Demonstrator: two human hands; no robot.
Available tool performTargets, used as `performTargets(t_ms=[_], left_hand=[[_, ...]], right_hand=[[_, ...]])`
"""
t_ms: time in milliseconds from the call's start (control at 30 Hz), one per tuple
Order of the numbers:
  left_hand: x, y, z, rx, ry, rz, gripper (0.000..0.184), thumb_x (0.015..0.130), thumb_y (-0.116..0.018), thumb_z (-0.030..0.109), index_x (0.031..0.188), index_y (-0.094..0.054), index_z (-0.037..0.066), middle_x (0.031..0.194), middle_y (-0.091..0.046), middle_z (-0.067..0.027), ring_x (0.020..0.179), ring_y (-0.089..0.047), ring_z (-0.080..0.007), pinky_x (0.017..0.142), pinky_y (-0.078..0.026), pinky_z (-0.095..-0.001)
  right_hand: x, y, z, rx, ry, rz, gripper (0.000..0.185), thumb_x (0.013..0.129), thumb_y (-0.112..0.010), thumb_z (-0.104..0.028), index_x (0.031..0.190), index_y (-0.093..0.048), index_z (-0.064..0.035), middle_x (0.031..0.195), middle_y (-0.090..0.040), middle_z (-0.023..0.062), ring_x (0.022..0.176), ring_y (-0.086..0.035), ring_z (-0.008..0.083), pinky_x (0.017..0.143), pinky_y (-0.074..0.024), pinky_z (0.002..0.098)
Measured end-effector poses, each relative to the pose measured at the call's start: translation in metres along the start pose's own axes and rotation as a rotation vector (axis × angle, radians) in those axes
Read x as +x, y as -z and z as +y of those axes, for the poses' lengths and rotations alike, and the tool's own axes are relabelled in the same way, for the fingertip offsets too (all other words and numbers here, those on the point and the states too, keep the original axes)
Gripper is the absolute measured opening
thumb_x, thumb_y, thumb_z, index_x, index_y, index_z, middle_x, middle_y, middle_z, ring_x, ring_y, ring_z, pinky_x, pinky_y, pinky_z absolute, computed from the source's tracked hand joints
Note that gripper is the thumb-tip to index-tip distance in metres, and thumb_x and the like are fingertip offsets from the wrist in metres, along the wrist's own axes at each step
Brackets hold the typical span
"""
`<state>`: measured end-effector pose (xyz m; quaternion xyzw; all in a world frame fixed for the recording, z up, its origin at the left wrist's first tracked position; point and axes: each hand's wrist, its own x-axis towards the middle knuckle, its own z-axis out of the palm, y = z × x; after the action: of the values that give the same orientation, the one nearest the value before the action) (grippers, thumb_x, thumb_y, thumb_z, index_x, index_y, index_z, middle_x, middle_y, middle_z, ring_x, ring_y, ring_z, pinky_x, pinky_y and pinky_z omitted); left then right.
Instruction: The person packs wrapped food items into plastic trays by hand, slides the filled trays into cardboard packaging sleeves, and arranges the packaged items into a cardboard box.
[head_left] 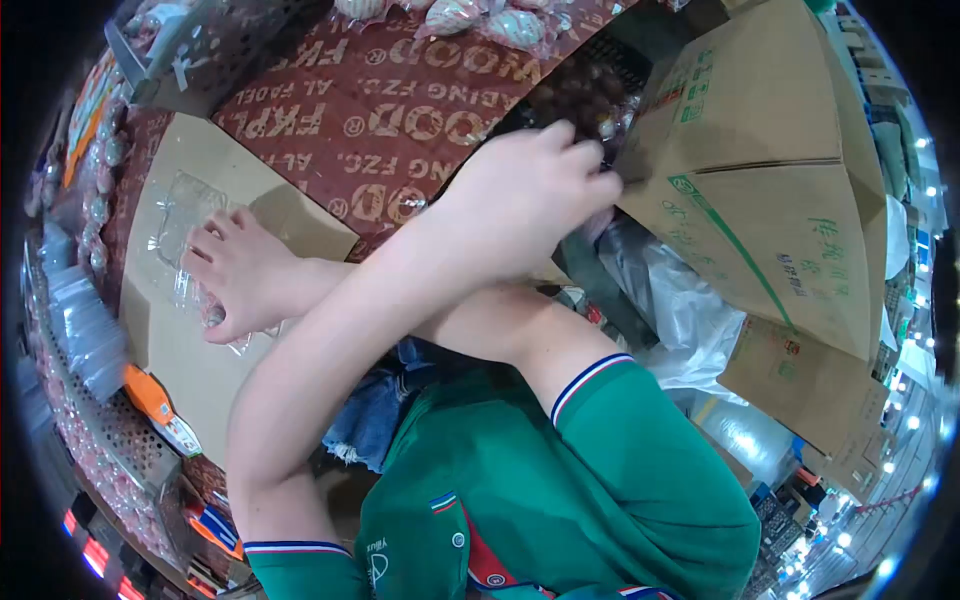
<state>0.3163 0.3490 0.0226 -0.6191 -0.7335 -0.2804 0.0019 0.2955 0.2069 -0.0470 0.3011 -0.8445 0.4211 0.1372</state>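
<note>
My forearms cross, the left one on top. My left hand [555, 190] reaches to the upper right, beside the cardboard box and over dark round items [590, 95]. Its fingers are curled and blurred; a dark reddish bit shows under them, too unclear to name. Stretched to the left, my right hand [245, 275] bends its fingers over a clear plastic container [185, 215] on a flat cardboard sheet [165, 340], gripping it. A small round item [212, 314] shows near that thumb; the palm hides the rest of the container.
Right: a large open cardboard box [750, 210] above crumpled clear plastic [665, 290]. Top: wrapped round items [455, 18] on a brown printed surface [340, 90], a grey crate [190, 65]. Left: stacked clear containers [80, 320], an orange-handled tool [150, 395], a perforated rack holding wrapped items.
</note>
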Motion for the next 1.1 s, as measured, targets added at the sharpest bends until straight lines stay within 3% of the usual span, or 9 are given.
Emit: performTargets(t_ms=[33,100,133,333,500,633,800,1033,1100], left_hand=[[0.020,-0.008,-0.011,-0.003,0.052,-0.051,0.023,0.075,-0.069,0.014,0.097,-0.062,0.015,0.102,-0.059,-0.0035,0.097,-0.056,-0.0253,0.081,-0.051,-0.0372],[0.043,-0.035,-0.028,0.100,0.063,0.263,0.046,0.073,-0.074,0.014,0.116,-0.058,0.015,0.126,-0.056,-0.0064,0.111,-0.053,-0.0286,0.093,-0.047,-0.0409],[0.045,-0.036,-0.022,0.114,0.142,0.181,0.064,0.071,-0.077,0.015,0.129,-0.052,0.013,0.140,-0.047,-0.0070,0.121,-0.048,-0.0299,0.102,-0.041,-0.0434],[0.000,-0.002,-0.029,0.084,0.093,0.064,0.031,0.075,-0.070,0.009,0.106,-0.067,0.012,0.129,-0.058,-0.0046,0.120,-0.052,-0.0255,0.104,-0.038,-0.0424],[0.015,0.024,-0.090,0.403,0.201,0.227,0.053,0.077,-0.058,-0.006,0.126,-0.058,0.015,0.140,-0.051,-0.0064,0.125,-0.050,-0.0292,0.103,-0.038,-0.0445],[0.024,-0.012,-0.138,0.537,0.298,0.233,0.056,0.078,-0.066,0.006,0.131,-0.054,0.021,0.136,-0.052,-0.0032,0.122,-0.050,-0.0277,0.101,-0.039,-0.0429],[0.016,-0.009,-0.155,0.724,0.427,0.332,0.027,0.078,-0.064,0.016,0.105,-0.064,0.014,0.107,-0.057,-0.0095,0.099,-0.056,-0.0340,0.078,-0.052,-0.0386],[-0.054,0.026,-0.113,0.124,0.727,0.406,0.054,0.076,-0.072,0.021,0.124,-0.054,0.005,0.113,-0.057,-0.0189,0.108,-0.058,-0.0380,0.091,-0.050,-0.0438],[-0.067,0.029,-0.108,-0.119,0.904,0.251,0.057,0.074,-0.074,0.022,0.123,-0.054,0.001,0.111,-0.060,-0.0205,0.106,-0.060,-0.0348,0.092,-0.049,-0.0402]], right_hand=[[0.000,0.002,0.000,0.013,0.003,-0.005,0.078,0.066,-0.070,-0.058,0.117,-0.057,0.0005,0.122,-0.052,0.0203,0.116,-0.046,0.0383,0.097,-0.0356,0.0534],[-0.003,-0.005,0.001,-0.007,0.012,0.032,0.078,0.066,-0.070,-0.058,0.116,-0.057,0.0004,0.122,-0.053,0.0201,0.115,-0.047,0.0381,0.096,-0.0359,0.0528],[-0.002,-0.004,-0.001,-0.029,0.013,0.057,0.077,0.066,-0.070,-0.057,0.115,-0.057,0.0002,0.121,-0.053,0.0200,0.115,-0.047,0.0378,0.096,-0.0362,0.0523],[-0.001,-0.004,0.001,0.037,0.015,0.025,0.075,0.065,-0.072,-0.056,0.113,-0.057,0.0001,0.119,-0.053,0.0195,0.113,-0.048,0.0374,0.095,-0.0367,0.0517],[-0.001,0.000,0.002,0.032,0.017,0.061,0.071,0.063,-0.074,-0.051,0.109,-0.059,0.0003,0.118,-0.053,0.0160,0.112,-0.047,0.0341,0.093,-0.0385,0.0479],[-0.001,0.001,0.000,0.046,0.020,0.061,0.071,0.062,-0.076,-0.050,0.108,-0.059,0.0002,0.117,-0.053,0.0151,0.112,-0.047,0.0327,0.093,-0.0384,0.0473],[-0.001,-0.001,0.000,0.076,0.006,0.060,0.072,0.061,-0.076,-0.050,0.110,-0.057,-0.0001,0.119,-0.051,0.0154,0.114,-0.045,0.0328,0.094,-0.0373,0.0482],[0.000,-0.005,0.004,0.065,0.050,0.054,0.070,0.063,-0.073,-0.051,0.110,-0.059,-0.0018,0.118,-0.054,0.0155,0.113,-0.047,0.0347,0.096,-0.0368,0.0481],[0.001,-0.011,0.002,0.075,0.059,0.062,0.068,0.061,-0.074,-0.049,0.108,-0.057,-0.0027,0.117,-0.052,0.0149,0.112,-0.046,0.0342,0.094,-0.0366,0.0482]])
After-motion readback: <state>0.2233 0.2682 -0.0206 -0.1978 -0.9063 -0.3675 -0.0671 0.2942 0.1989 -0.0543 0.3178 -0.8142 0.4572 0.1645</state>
